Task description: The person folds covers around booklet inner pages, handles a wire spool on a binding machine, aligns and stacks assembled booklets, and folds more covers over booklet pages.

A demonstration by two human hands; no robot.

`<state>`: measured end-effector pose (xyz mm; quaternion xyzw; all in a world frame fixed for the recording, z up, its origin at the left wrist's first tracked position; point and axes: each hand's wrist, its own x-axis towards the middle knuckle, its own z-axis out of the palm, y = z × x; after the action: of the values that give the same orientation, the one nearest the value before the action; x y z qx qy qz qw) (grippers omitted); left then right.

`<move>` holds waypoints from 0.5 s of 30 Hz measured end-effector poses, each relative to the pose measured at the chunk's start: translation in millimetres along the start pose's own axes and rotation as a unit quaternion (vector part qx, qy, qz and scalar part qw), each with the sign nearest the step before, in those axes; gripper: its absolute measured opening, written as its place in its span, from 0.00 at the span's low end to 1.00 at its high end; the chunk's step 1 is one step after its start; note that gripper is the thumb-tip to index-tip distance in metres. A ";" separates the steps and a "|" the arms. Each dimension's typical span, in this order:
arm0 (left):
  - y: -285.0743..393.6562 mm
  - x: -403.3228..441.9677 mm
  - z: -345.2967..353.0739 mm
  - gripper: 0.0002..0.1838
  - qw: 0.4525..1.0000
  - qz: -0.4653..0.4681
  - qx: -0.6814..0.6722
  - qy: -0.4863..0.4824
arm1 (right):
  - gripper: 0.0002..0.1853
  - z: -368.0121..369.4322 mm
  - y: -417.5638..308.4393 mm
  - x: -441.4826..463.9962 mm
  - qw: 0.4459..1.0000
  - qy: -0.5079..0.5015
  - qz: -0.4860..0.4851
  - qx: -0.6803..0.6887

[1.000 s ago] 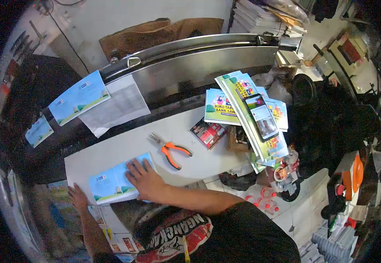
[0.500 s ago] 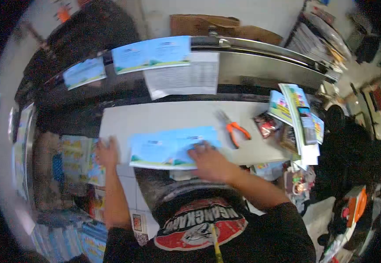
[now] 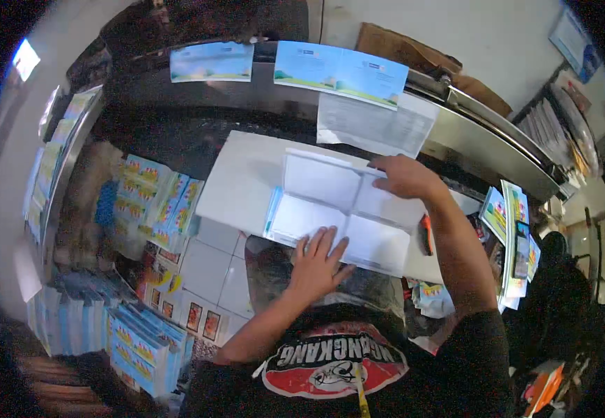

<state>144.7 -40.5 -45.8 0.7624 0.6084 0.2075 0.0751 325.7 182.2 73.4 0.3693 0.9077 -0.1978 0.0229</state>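
Observation:
A booklet with white inner pages lies spread on the white tabletop, a strip of its light blue cover showing at the left edge. My left hand rests on its lower edge, fingers spread. At the upper right of the pages, my right hand has its fingers bent around the top edge of a raised page. Beside my right forearm, an orange handle of the pliers shows; the rest is hidden.
Light blue printed sheets and a white printed page hang on the rail behind the table. Colourful booklets stand at the right. Stacks of printed booklets fill the lower left, with more printed sheets above them.
The blue-covered sheet that lay flat now shows white inner pages. My left hand has come from the table's left edge onto it; my right hand has moved to the upper edge. The view has turned.

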 end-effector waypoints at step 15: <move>2.9 -1.7 5.6 0.34 0.997 0.045 0.055 0.002 | 0.26 15.8 34.9 26.0 0.999 -0.022 0.000 0.031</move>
<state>149.3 -42.1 -50.2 0.7914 0.5842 0.1787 0.0224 328.9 216.1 42.0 0.3658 0.9002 -0.2340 0.0314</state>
